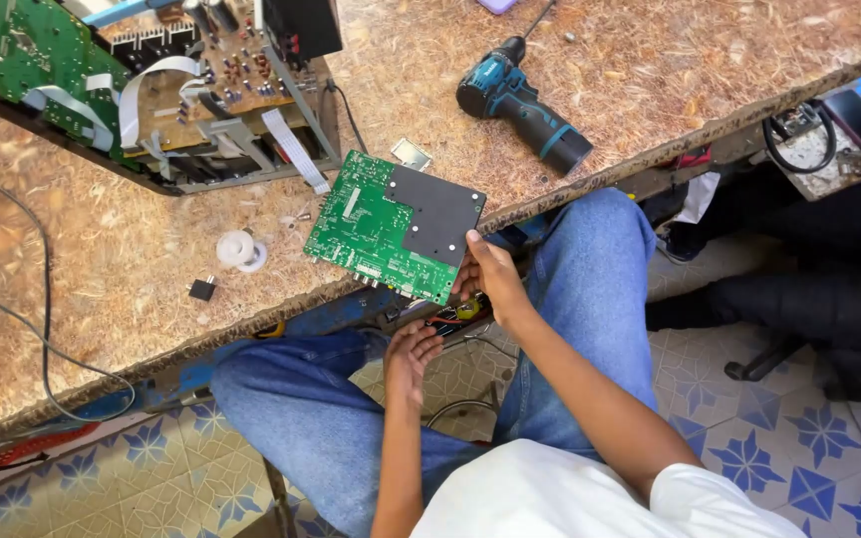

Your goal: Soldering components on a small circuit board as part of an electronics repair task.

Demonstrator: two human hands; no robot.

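A green circuit board (366, 224) with a dark square shield plate lies at the front edge of the speckled workbench (102, 269). My right hand (485, 274) grips the board's near right corner, thumb on top. My left hand (411, 354) hangs below the bench edge, fingers apart and palm up, under the board's near edge, holding nothing. Both hands are above my lap in blue jeans.
An opened appliance chassis (151, 90) with boards and ribbon cables sits at the back left. A teal cordless drill (520, 100) lies to the right. A white tape roll (239, 249), a small black part (202, 289) and a thin cable (47, 329) are on the bench. Tiled floor lies below.
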